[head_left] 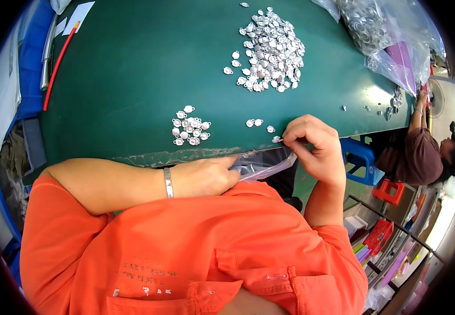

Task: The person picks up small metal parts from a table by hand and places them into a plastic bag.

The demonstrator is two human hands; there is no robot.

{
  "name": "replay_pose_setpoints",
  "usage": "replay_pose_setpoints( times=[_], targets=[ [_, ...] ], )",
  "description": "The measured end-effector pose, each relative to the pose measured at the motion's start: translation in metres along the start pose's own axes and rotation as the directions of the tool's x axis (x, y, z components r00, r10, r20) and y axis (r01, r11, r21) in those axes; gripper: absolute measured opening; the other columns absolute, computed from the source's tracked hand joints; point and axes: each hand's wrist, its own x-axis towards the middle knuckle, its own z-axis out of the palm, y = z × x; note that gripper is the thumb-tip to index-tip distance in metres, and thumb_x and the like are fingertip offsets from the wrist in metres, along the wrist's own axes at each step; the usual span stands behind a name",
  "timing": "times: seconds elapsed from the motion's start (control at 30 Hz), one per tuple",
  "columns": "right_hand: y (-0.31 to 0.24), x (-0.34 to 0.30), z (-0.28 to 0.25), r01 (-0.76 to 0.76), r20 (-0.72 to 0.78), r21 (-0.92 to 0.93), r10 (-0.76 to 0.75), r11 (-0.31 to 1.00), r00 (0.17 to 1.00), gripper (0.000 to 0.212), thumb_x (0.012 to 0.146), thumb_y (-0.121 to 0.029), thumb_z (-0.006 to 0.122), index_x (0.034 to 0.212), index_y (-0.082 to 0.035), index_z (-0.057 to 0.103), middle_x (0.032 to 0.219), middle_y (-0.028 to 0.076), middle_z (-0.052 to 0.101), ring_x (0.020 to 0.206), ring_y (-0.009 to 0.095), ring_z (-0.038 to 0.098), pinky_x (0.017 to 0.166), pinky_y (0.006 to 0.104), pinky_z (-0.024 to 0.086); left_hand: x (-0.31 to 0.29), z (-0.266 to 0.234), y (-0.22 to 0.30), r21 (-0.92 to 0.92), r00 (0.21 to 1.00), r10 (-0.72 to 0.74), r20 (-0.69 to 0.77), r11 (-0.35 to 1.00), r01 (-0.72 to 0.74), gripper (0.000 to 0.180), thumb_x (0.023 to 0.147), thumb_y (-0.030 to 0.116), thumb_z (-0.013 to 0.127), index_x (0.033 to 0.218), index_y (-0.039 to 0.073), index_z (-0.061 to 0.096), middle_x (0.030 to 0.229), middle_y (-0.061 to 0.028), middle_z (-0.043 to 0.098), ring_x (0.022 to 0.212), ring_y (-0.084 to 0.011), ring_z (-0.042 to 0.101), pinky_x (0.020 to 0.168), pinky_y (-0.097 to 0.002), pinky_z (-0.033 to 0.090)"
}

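At the table's front edge my left hand [206, 176] grips a clear plastic bag [261, 167]; its fingertips are partly hidden. The bag hangs below the edge, its mouth toward the tabletop. To the right, the thumb and forefinger of my right hand [315, 148] pinch at a small silver metal charm [276, 139], a round disc with a loop. A few more charms [254, 123] lie just left of those fingers. A small cluster of charms [189, 127] sits farther left, beyond my left forearm. The large pile of charms [273, 50] lies at the far side.
The green tabletop [133, 68] has a worn front edge. At far left lie a red pen-like stick [59, 65] and a metal rod [46, 65]. Bags of metal rings [369, 31] stand at far right. Beyond are a blue stool [361, 160] and another person [419, 152].
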Motion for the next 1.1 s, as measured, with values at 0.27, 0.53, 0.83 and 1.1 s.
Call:
replay_pose_setpoints(
  times=[0.27,0.53,0.83,1.1],
  targets=[
    [-0.005,0.025,0.025,0.213,-0.158,-0.162,-0.239,0.963,0.958,0.02,0.07,0.011,0.066,0.082,-0.004,0.062,0.083,0.008,0.067,0.075,0.026,0.061,0.068,0.0326,0.048,-0.001,-0.002,0.003,-0.015,1.0,0.01,-0.026,1.0,-0.011,0.014,0.08,0.007,0.056,0.08,-0.006,0.059,0.132,-0.0347,0.044,0.111,-0.0419,0.056,0.089,-0.0386,0.049],
    [0.0,0.026,0.028,0.197,-0.073,-0.125,-0.207,0.972,0.976,0.02,0.07,0.011,0.066,0.078,-0.005,0.058,0.08,0.005,0.066,0.075,0.024,0.062,0.07,0.0315,0.048,0.0,-0.002,0.002,-0.049,1.0,0.01,-0.007,0.999,-0.011,0.015,0.08,0.008,0.055,0.082,-0.007,0.059,0.134,-0.0351,0.042,0.112,-0.0425,0.056,0.09,-0.0386,0.049],
    [-0.006,0.034,0.027,0.339,-0.02,-0.243,-0.354,0.909,0.935,0.02,0.069,0.006,0.065,0.082,-0.008,0.062,0.089,0.002,0.069,0.079,0.023,0.063,0.072,0.0327,0.043,0.0,0.005,-0.002,-0.025,0.999,0.026,-0.043,0.999,-0.027,0.016,0.078,0.008,0.056,0.08,-0.008,0.06,0.131,-0.0354,0.044,0.11,-0.0419,0.057,0.089,-0.0384,0.049],
    [-0.006,0.03,0.033,0.024,-0.068,0.27,-0.006,0.963,0.998,0.021,0.073,0.015,0.064,0.082,-0.002,0.057,0.086,0.008,0.066,0.078,0.018,0.064,0.071,0.0288,0.05,0.0,0.003,0.0,-0.023,0.998,0.034,-0.054,0.999,-0.035,0.016,0.078,0.008,0.057,0.079,-0.008,0.06,0.127,-0.0361,0.046,0.111,-0.0416,0.057,0.088,-0.0379,0.05]
  ],
)
